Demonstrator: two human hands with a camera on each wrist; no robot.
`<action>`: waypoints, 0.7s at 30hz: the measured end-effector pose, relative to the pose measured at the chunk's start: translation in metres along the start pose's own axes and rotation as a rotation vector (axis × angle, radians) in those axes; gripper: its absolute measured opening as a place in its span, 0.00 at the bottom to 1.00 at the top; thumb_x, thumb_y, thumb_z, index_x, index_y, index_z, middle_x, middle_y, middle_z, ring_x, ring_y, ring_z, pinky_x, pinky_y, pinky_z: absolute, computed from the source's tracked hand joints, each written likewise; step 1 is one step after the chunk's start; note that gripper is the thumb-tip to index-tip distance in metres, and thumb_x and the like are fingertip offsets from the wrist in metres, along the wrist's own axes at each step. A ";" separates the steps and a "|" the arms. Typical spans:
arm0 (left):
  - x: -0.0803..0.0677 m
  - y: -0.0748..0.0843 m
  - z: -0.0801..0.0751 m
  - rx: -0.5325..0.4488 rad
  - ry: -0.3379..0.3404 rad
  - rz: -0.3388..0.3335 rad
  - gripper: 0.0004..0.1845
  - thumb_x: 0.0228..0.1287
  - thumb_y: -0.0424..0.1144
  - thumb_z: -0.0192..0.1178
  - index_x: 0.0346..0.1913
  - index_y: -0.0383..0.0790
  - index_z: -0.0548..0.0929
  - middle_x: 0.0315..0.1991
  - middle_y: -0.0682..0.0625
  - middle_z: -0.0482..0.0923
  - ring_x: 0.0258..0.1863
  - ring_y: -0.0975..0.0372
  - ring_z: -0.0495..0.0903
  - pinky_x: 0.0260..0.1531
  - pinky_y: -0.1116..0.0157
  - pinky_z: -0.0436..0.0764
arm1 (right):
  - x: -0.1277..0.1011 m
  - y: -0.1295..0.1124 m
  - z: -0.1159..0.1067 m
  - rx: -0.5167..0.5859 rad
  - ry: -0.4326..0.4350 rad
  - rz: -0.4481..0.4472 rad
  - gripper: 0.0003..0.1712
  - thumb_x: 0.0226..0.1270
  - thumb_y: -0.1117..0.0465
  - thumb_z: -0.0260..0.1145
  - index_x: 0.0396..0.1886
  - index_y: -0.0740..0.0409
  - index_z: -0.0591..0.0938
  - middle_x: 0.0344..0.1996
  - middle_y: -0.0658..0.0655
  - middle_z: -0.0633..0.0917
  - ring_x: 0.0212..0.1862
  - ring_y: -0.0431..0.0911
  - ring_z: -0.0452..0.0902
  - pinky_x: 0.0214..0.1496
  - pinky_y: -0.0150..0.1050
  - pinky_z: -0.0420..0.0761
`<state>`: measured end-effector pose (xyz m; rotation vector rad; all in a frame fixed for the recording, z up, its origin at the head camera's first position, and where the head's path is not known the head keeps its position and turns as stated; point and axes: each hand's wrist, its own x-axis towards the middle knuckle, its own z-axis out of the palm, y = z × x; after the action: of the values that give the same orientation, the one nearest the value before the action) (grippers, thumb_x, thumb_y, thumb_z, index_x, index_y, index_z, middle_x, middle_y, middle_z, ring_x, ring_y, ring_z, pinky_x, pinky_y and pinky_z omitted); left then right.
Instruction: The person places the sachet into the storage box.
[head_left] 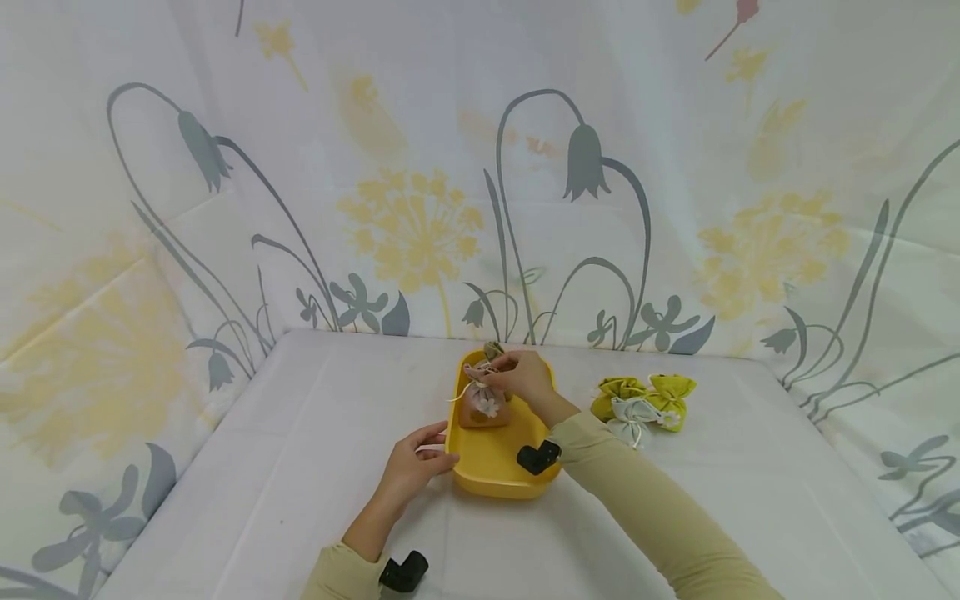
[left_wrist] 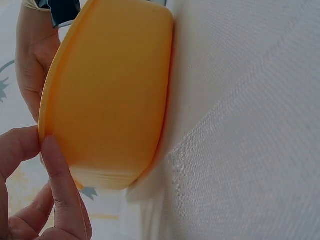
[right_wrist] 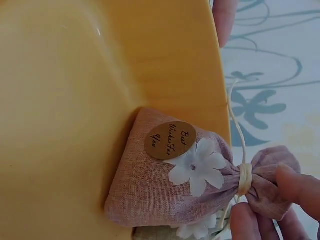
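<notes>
A yellow plastic tub (head_left: 501, 487) stands on the white cloth. My left hand (head_left: 411, 467) pinches its left rim between thumb and fingers, which the left wrist view shows from outside the tub wall (left_wrist: 115, 95). Inside, a dusty-pink drawstring pouch (right_wrist: 150, 190) leans near the far left wall, with a white flower, a brown round tag and a pale cord. My right hand (head_left: 527, 379) pinches the gathered top of this pouch above the cord. Behind the pink pouch is a grey-green pouch (head_left: 492, 351), mostly hidden, with a white flower too.
To the right of the tub, two yellow-green pouches (head_left: 672, 398) and a pale grey-white pouch (head_left: 632, 414) lie clustered together on the cloth (head_left: 337, 400). A flower-printed fabric backdrop (head_left: 465, 150) rises behind the table's far edge.
</notes>
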<state>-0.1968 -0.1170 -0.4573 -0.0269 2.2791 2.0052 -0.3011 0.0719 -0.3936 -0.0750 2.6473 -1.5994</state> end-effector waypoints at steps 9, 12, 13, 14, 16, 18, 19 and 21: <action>-0.001 0.001 0.001 0.007 0.003 -0.008 0.29 0.54 0.32 0.67 0.61 0.32 0.72 0.49 0.41 0.73 0.39 0.59 0.78 0.37 0.65 0.81 | -0.013 0.006 -0.009 -0.033 0.003 -0.035 0.17 0.50 0.64 0.74 0.41 0.64 0.84 0.31 0.55 0.84 0.37 0.49 0.78 0.39 0.39 0.80; -0.001 0.000 0.001 0.010 0.001 -0.011 0.29 0.54 0.31 0.67 0.61 0.32 0.72 0.48 0.41 0.73 0.39 0.59 0.78 0.37 0.65 0.81 | -0.019 0.008 -0.013 -0.024 0.007 -0.019 0.16 0.52 0.64 0.73 0.42 0.63 0.84 0.31 0.54 0.84 0.39 0.49 0.78 0.42 0.41 0.80; -0.001 0.000 0.001 0.012 0.001 -0.011 0.30 0.54 0.32 0.67 0.61 0.33 0.72 0.48 0.41 0.73 0.39 0.59 0.78 0.37 0.65 0.81 | -0.021 0.009 -0.014 -0.020 0.007 -0.014 0.16 0.52 0.63 0.73 0.42 0.63 0.84 0.31 0.54 0.84 0.39 0.49 0.78 0.44 0.42 0.80; -0.001 0.000 0.001 0.013 0.002 -0.011 0.30 0.54 0.32 0.67 0.61 0.33 0.72 0.48 0.41 0.73 0.39 0.59 0.78 0.37 0.65 0.81 | -0.023 0.009 -0.015 -0.017 0.006 -0.012 0.16 0.53 0.63 0.73 0.42 0.63 0.84 0.31 0.54 0.84 0.40 0.49 0.78 0.45 0.43 0.79; -0.001 0.001 0.001 0.015 0.005 -0.012 0.30 0.54 0.32 0.67 0.61 0.33 0.71 0.49 0.41 0.73 0.39 0.59 0.78 0.36 0.65 0.81 | -0.026 0.010 -0.017 0.004 0.006 -0.009 0.17 0.53 0.63 0.73 0.43 0.63 0.84 0.32 0.54 0.84 0.41 0.49 0.78 0.47 0.44 0.78; -0.001 0.002 0.001 0.017 0.006 -0.015 0.30 0.54 0.32 0.67 0.62 0.33 0.71 0.49 0.40 0.72 0.39 0.59 0.78 0.36 0.64 0.81 | -0.030 0.012 -0.019 0.019 0.002 -0.021 0.17 0.53 0.64 0.72 0.43 0.64 0.84 0.32 0.54 0.84 0.41 0.49 0.78 0.48 0.45 0.78; -0.001 0.002 0.001 0.017 0.006 -0.017 0.30 0.54 0.32 0.67 0.62 0.33 0.71 0.49 0.40 0.72 0.39 0.59 0.78 0.36 0.65 0.81 | -0.032 0.012 -0.020 0.020 -0.001 -0.026 0.17 0.53 0.64 0.72 0.43 0.65 0.83 0.32 0.54 0.84 0.41 0.49 0.78 0.48 0.45 0.78; -0.002 0.002 0.001 0.015 0.006 -0.018 0.31 0.54 0.33 0.67 0.62 0.33 0.71 0.50 0.39 0.72 0.39 0.59 0.78 0.36 0.64 0.81 | -0.036 0.014 -0.022 0.028 -0.006 -0.028 0.17 0.53 0.65 0.72 0.43 0.66 0.83 0.32 0.54 0.85 0.40 0.49 0.78 0.47 0.45 0.78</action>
<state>-0.1952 -0.1160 -0.4550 -0.0523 2.2890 1.9820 -0.2668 0.0999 -0.3950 -0.1167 2.6303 -1.6410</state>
